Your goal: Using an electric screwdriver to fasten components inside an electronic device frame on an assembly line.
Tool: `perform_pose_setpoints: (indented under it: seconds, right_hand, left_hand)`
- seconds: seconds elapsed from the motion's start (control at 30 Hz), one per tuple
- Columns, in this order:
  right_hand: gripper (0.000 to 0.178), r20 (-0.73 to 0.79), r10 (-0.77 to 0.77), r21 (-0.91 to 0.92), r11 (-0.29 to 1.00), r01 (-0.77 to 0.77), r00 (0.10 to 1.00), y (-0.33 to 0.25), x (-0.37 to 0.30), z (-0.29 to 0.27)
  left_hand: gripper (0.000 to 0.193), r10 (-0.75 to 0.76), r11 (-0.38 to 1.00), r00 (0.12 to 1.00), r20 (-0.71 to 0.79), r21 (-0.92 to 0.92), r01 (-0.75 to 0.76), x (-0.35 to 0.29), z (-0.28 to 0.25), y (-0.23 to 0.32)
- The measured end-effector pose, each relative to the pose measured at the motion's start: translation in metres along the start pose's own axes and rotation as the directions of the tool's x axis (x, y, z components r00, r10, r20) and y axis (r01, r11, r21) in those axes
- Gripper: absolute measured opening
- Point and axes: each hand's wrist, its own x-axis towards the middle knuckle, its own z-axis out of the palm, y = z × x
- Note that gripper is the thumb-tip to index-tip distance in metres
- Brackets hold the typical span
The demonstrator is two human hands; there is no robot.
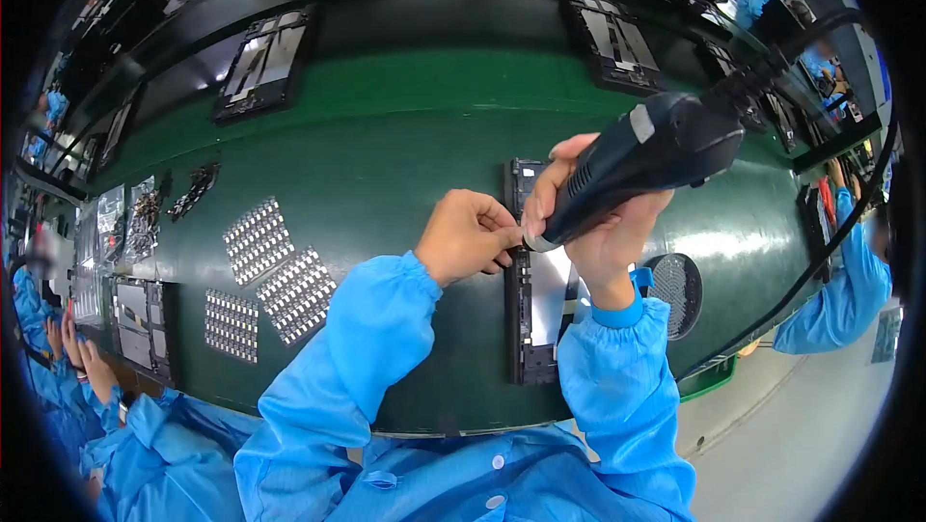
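Note:
My right hand is wrapped round a dark corded electric screwdriver, which slants with its narrow end toward my left hand. My left hand has thumb and fingers pinched together at that end. Whatever sits between those fingertips is too small to make out. Both hands are over the left edge of an opened tablet-like device, with a black frame and silver panel. My right hand and sleeve cover much of it. Beside my right wrist lies a round black dish with a mesh-like inside.
Three sheets of small metallic parts lie left on the green bench. Beyond them are clear bags of parts and another opened device. More devices rest on the back shelf. A cable hangs at right. Co-workers sit on both sides.

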Motion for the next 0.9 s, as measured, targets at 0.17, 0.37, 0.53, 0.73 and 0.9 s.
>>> perform_pose_setpoints:
  seconds: [0.17,0.37,0.53,0.73,0.9]
  right_hand:
    - [0.055,0.111,0.210,0.355,0.905,-0.236,0.971,0.019,-0.005,0.017]
    - [0.077,-0.095,-0.085,-0.159,0.985,0.070,0.992,0.009,-0.019,-0.002]
    - [0.047,-0.075,-0.051,-0.252,0.967,0.031,0.996,0.022,-0.014,-0.017]
    - [0.041,-0.113,-0.005,-0.302,0.953,-0.030,0.994,-0.006,-0.008,0.024]
    - [0.041,-0.070,-0.130,-0.466,0.881,0.083,0.989,-0.009,-0.012,0.020]
  left_hand:
    - [0.009,0.082,0.997,0.995,-0.055,0.002,-0.082,-0.014,-0.017,-0.015]
    - [0.017,0.533,0.242,0.805,0.262,0.864,-0.441,-0.065,-0.008,-0.016]
    - [0.013,0.479,-0.091,0.837,0.266,0.963,-0.254,-0.110,-0.026,-0.037]
    - [0.010,0.341,-0.129,0.909,0.238,0.970,-0.206,-0.096,-0.027,-0.046]
    - [0.011,0.447,-0.127,0.843,0.300,0.954,-0.272,-0.083,-0.030,-0.054]
